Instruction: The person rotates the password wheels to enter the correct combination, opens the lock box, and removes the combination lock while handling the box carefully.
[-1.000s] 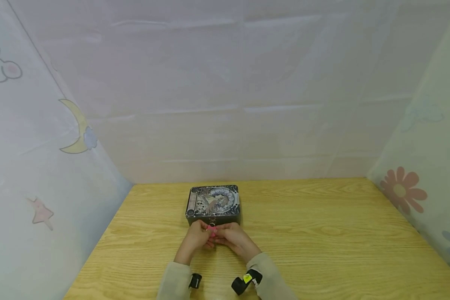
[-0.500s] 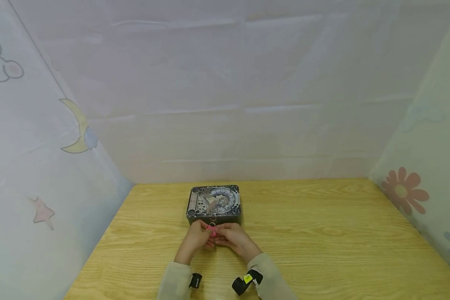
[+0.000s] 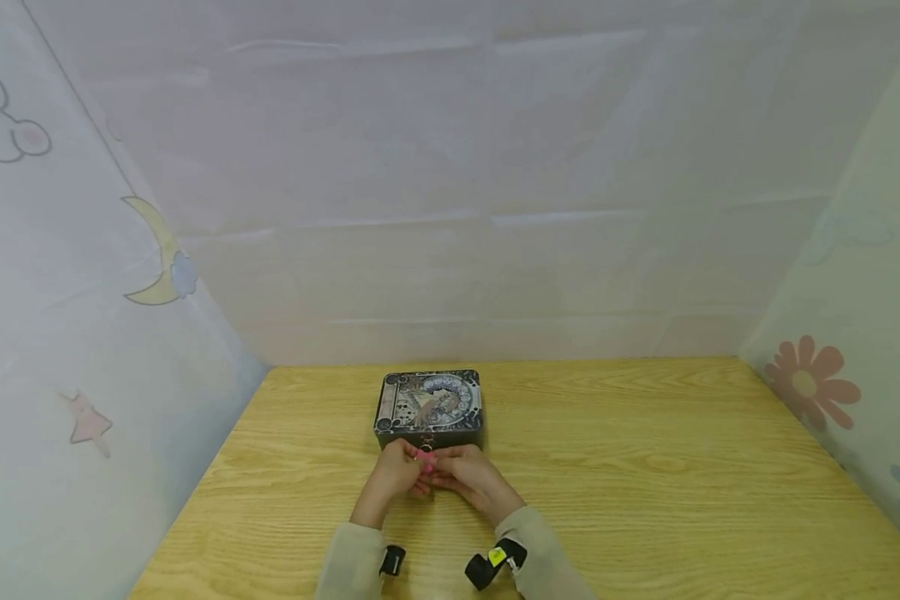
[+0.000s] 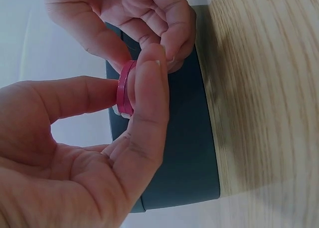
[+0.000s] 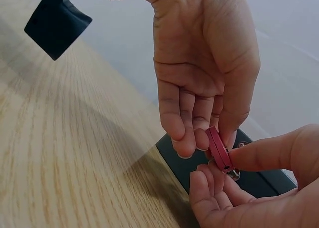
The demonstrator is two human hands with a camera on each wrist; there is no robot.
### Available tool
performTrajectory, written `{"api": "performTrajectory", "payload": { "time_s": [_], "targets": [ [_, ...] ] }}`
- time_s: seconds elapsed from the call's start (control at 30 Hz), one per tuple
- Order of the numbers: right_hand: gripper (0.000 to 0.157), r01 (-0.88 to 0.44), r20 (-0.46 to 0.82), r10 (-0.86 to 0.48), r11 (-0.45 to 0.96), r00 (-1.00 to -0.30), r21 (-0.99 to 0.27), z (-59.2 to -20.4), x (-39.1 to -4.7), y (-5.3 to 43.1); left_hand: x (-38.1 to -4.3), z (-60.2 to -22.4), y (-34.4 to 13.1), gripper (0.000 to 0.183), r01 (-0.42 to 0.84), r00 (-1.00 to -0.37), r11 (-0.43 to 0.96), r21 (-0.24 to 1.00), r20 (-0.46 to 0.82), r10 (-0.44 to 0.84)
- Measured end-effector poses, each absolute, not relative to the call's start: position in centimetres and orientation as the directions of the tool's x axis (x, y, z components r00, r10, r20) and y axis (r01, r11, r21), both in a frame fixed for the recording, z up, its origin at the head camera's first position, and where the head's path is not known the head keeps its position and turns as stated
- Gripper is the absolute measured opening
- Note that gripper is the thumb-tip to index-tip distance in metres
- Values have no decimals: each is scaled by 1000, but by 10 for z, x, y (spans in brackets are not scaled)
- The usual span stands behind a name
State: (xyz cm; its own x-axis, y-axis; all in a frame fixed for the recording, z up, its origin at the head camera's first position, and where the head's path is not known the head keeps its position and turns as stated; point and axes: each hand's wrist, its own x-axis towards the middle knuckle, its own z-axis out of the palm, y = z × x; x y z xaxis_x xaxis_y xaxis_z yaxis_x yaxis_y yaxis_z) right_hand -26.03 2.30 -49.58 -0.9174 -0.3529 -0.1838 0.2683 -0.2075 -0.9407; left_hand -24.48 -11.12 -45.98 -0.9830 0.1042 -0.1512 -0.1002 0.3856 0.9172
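A small pink padlock (image 3: 426,462) with a metal shackle is held between both hands, at the front of a dark tin box (image 3: 429,404) with a printed lid. My left hand (image 3: 394,472) pinches its left side between thumb and fingers. From the other side, my right hand (image 3: 474,477) grips it with thumb and fingertips. In the left wrist view, the padlock (image 4: 124,91) appears edge-on against the box's dark side (image 4: 184,138). Small dark marks line the padlock's edge (image 5: 220,149) in the right wrist view. Fingers partly hide its body.
The box stands on a wood-grain table (image 3: 630,467), near its back edge. Pale cloth walls (image 3: 487,183) with printed figures enclose the back and sides. Black straps, including the right one (image 3: 495,563), circle both wrists over light sleeves.
The whole head view drifts slightly to the right. Both hands stay at the padlock in front of the box, with only slight finger movement; the lid remains down.
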Motion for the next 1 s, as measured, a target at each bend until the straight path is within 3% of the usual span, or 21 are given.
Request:
{"api": "performTrajectory", "payload": {
  "time_s": [1.0],
  "targets": [
    [25,270,-195,-344,-185,-918,-945,-495,-259,27,-245,-462,-110,9,-111,-981,360,926,-160,108]
  ]
}}
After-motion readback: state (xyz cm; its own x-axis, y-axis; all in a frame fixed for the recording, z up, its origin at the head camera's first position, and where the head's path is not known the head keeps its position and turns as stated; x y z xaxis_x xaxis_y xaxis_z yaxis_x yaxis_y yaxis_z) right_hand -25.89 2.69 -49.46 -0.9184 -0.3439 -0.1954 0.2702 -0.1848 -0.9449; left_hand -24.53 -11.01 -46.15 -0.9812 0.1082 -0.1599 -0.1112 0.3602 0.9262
